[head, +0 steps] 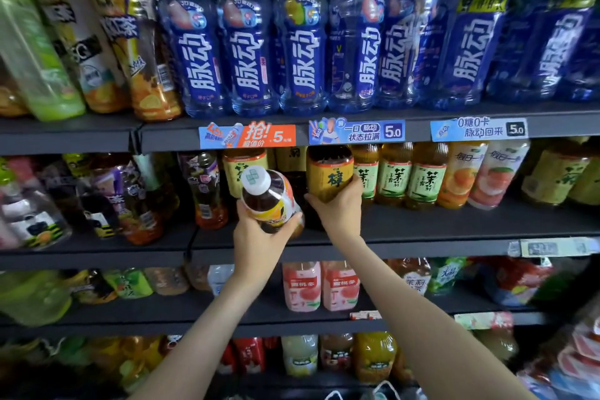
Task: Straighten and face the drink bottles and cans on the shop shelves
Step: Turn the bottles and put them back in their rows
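My left hand (259, 239) grips a dark tea bottle with a white cap and orange label (269, 196), tilted toward me in front of the second shelf. My right hand (339, 209) wraps around the base of a brown tea bottle with a yellow label (329, 174), which stands upright on that shelf. The two bottles are apart, a dark gap between them. To the right stands a row of green-label tea bottles (394, 174), labels facing out.
Blue-label water bottles (300, 52) fill the top shelf above price tags (357, 131). Orange and pink juice bottles (480, 172) stand right of the teas. Mixed bottles (130, 198) crowd the left. Pink bottles (319, 286) sit on the lower shelf (422, 248).
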Action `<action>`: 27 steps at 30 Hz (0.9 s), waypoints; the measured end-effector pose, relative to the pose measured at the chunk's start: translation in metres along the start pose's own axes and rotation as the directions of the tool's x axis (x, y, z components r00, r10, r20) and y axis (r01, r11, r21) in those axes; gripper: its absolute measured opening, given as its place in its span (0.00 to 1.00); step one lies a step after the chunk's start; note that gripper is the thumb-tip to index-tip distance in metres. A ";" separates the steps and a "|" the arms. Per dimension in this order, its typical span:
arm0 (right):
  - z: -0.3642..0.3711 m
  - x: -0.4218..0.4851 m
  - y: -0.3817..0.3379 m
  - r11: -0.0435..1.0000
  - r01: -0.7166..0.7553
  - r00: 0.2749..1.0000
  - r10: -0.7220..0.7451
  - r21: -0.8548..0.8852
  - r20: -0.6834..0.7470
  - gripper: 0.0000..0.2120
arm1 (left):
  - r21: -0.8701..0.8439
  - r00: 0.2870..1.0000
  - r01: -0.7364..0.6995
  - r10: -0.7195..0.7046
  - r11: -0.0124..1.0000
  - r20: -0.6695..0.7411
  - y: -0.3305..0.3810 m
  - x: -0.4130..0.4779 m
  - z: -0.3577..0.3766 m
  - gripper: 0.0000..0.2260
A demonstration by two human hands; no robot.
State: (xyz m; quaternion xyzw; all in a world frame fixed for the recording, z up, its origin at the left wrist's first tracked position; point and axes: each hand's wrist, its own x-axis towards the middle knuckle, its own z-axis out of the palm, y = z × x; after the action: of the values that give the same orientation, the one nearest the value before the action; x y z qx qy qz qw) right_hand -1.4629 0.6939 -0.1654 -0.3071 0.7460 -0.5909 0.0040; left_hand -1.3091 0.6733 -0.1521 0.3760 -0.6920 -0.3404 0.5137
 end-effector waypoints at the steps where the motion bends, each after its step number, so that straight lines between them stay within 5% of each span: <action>1: 0.004 0.004 0.000 1.000 -0.003 1.000 0.003 -0.010 -0.003 0.44 | 0.004 1.000 0.009 -0.009 1.000 -0.008 0.002 0.000 -0.001 0.35; 9: 0.006 0.013 -0.009 0.900 -0.068 0.997 0.072 -0.431 -0.008 0.48 | 0.110 0.995 0.088 -0.093 0.990 0.038 0.022 0.002 -0.022 0.39; 11: -0.006 0.005 -0.017 0.940 -0.043 0.994 0.073 -0.338 0.077 0.46 | 0.155 0.987 0.127 -0.140 0.980 0.077 0.031 0.004 -0.032 0.36; 15: -0.042 -0.032 -0.066 0.994 -0.109 0.926 0.099 0.008 0.364 0.21 | 0.253 0.950 0.239 -0.280 0.937 0.140 0.060 0.010 -0.056 0.27; 20: -0.058 -0.061 -0.143 0.983 -0.179 0.656 0.083 0.048 0.751 0.21 | 0.444 0.890 0.245 -0.382 0.862 0.250 0.100 0.022 -0.095 0.25; 23: -0.044 -0.066 -0.177 0.991 -0.133 0.639 0.082 0.005 0.765 0.23 | 0.512 0.877 0.218 -0.398 0.831 0.271 0.115 0.028 -0.121 0.29; 27: -0.026 -0.077 -0.213 0.997 -0.051 0.658 -0.008 0.055 0.753 0.22 | 0.316 0.833 0.312 -0.418 0.896 0.363 0.114 0.038 -0.174 0.25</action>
State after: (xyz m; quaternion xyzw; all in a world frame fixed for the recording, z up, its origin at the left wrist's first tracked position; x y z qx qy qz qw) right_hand -1.3132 0.7278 0.0034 -0.5146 0.6599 -0.4371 0.3296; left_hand -1.1672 0.6810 0.0047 0.4793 -0.7375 -0.4184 0.2267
